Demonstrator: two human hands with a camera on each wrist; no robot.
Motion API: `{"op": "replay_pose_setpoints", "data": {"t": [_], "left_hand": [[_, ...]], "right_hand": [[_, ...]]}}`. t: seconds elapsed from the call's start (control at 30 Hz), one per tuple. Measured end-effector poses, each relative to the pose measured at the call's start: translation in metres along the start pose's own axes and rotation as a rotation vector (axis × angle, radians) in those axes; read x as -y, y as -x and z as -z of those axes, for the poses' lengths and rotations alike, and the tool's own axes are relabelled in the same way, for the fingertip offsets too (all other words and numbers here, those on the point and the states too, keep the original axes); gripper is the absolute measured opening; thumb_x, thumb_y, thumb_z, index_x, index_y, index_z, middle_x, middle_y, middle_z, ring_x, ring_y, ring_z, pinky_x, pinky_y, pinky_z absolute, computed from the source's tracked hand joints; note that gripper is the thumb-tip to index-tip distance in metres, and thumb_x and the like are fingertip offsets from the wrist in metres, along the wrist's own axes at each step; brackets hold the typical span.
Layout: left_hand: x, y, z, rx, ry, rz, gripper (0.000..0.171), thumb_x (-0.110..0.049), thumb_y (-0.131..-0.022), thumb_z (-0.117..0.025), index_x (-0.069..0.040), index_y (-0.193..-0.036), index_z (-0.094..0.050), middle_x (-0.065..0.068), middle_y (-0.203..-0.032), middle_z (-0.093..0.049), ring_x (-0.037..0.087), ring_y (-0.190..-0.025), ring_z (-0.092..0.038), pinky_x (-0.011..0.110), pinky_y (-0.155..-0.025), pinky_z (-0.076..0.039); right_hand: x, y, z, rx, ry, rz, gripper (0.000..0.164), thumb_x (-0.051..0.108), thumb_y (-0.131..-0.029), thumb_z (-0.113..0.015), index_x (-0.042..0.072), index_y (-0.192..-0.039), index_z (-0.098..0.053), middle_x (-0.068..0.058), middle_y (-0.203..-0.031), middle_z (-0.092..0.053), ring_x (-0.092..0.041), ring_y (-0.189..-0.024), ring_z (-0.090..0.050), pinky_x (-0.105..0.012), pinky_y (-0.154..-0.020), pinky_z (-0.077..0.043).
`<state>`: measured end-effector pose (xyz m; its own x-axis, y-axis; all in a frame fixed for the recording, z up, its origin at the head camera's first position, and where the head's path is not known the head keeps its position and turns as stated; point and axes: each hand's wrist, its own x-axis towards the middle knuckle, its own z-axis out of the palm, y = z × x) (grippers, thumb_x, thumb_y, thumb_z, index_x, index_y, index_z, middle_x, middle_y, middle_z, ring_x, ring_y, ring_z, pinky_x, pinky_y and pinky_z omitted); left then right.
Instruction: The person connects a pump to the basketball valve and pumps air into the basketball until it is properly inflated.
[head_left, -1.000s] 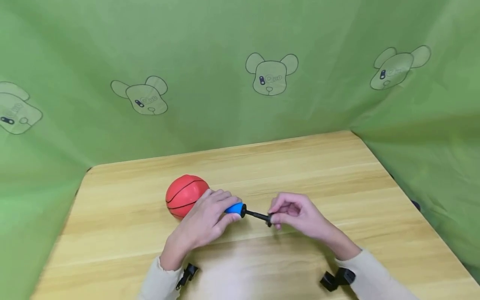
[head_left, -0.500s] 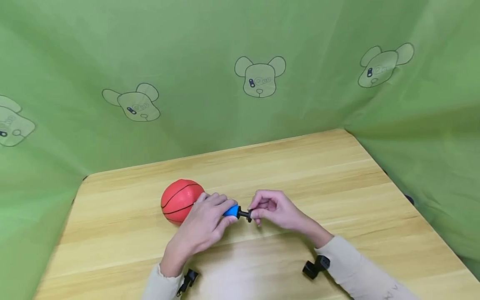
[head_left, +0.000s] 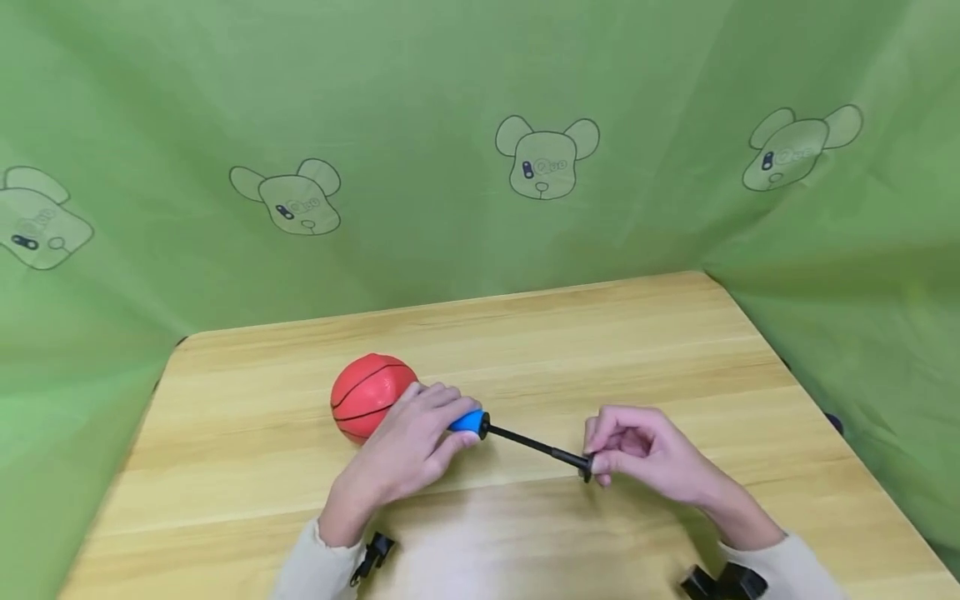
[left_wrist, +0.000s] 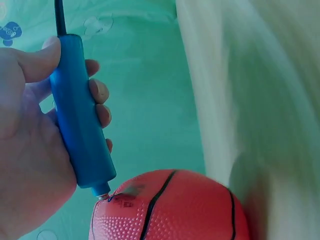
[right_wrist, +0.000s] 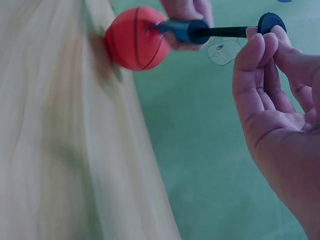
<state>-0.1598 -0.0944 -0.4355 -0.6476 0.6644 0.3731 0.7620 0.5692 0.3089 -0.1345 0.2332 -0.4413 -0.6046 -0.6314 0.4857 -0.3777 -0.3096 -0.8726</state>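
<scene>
Fingers (left_wrist: 100,92) grip pump (left_wrist: 80,110) — wooden tabletop (head_left: 570,350), green drapes (head_left: 420,92).

This looks like a small curtained-off recording booth: green curtain (head_left: 420,100) printed with bear-like cartoon heads (head_left: 545,154) hangs behind and on both sides of a wood-grain table (head_left: 637,333), and black wrist cameras (head_left: 378,547) sit by both sleeves (head_left: 311,567). The wider building cannot be told.

The ball (left_wrist: 175,210) — left wrist view — is cropped.
</scene>
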Motion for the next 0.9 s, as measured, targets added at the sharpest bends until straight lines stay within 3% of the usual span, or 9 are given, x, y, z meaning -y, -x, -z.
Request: {"op": "replay_pose_setpoints", "data": {"t": [0.13, 0.27, 0.43, 0.53, 0.73, 0.9], "left_hand": [[-0.008, -0.004, -0.008, 0.018, 0.018, -0.023, 0.029, -0.04, -0.106, -0.052, -0.017, -0.118, -0.065, -0.008, -0.106, -0.063, 0.011, -0.098, -0.054, 0.033, -0.092, -0.037], [-0.013, -0.004, -0.014, 0.032, 0.016, -0.032, 0.026, -0.041, -0.107, -0.049, -0.019, -0.112, -0.062, -0.009, -0.1, -0.058, 0.01, -0.092, -0.05, 0.033, -0.09, -0.036], [-0.009, 0.001, -0.013, 0.018, -0.016, -0.009, 0.028, -0.042, -0.106, -0.053, -0.019, -0.114, -0.066, -0.008, -0.102, -0.062, 0.01, -0.095, -0.054, 0.033, -0.091, -0.037], [-0.006, 0.003, -0.01, 0.02, -0.001, -0.003, 0.032, -0.043, -0.106, -0.052, -0.018, -0.119, -0.068, -0.008, -0.107, -0.064, 0.009, -0.098, -0.054, 0.033, -0.093, -0.037], [-0.002, 0.001, -0.003, 0.008, 0.031, 0.001, 0.033, -0.044, -0.106, -0.051, -0.018, -0.118, -0.068, -0.01, -0.103, -0.063, 0.007, -0.096, -0.052, 0.032, -0.094, -0.038], [-0.003, -0.001, 0.0, 0.01, 0.022, 0.004, 0.028, -0.04, -0.105, -0.054, -0.018, -0.117, -0.067, -0.009, -0.104, -0.063, 0.009, -0.096, -0.053, 0.033, -0.093, -0.037]], "right_hand": [[-0.005, -0.01, -0.006, -0.004, 0.048, 0.004, 0.026, -0.028, -0.086, -0.055, -0.007, -0.101, -0.059, -0.018, -0.086, -0.062, -0.024, -0.068, -0.063, -0.032, -0.06, -0.057], [-0.023, -0.031, -0.013, -0.024, 0.121, -0.07, 0.02, -0.02, -0.089, -0.062, -0.002, -0.099, -0.062, -0.016, -0.087, -0.064, -0.02, -0.068, -0.064, -0.032, -0.06, -0.058], [-0.044, -0.046, -0.019, -0.023, 0.108, -0.153, 0.012, -0.013, -0.092, -0.065, -0.003, -0.098, -0.062, -0.018, -0.09, -0.065, -0.02, -0.069, -0.065, -0.033, -0.063, -0.058], [-0.038, -0.042, -0.017, -0.003, 0.107, -0.13, 0.014, -0.014, -0.092, -0.064, -0.001, -0.098, -0.062, -0.018, -0.09, -0.065, -0.023, -0.068, -0.065, -0.033, -0.062, -0.058], [-0.005, -0.012, -0.001, 0.055, 0.023, 0.024, 0.029, -0.03, -0.085, -0.053, -0.006, -0.101, -0.058, -0.018, -0.084, -0.06, -0.027, -0.066, -0.06, -0.032, -0.059, -0.056], [0.0, -0.016, -0.003, 0.051, 0.054, 0.014, 0.029, -0.03, -0.085, -0.053, -0.006, -0.1, -0.058, -0.018, -0.082, -0.06, -0.026, -0.066, -0.06, -0.032, -0.059, -0.056]]}}
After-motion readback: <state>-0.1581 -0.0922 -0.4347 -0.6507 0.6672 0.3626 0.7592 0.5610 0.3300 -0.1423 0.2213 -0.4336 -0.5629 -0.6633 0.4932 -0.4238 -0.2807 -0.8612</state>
